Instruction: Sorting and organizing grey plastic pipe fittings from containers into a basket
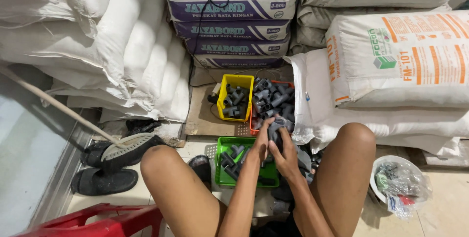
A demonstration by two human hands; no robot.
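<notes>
Here both the left hand [261, 139] and right hand [284, 155] clasp a dull grey plastic pipe fitting [274, 128] above the green basket [222, 145].

Pale tiled floor [439, 203] carries everything; green basket [221, 145] of grey fittings directly under the two grips; yellow basket [222, 95] and orange basket [252, 128] on a cardboard sheet [202, 112] just beyond them; dark sandals [105, 168] well left of the grips; white bowl [378, 166] with plastic bags to their right; red stool [97, 222] near left.
</notes>
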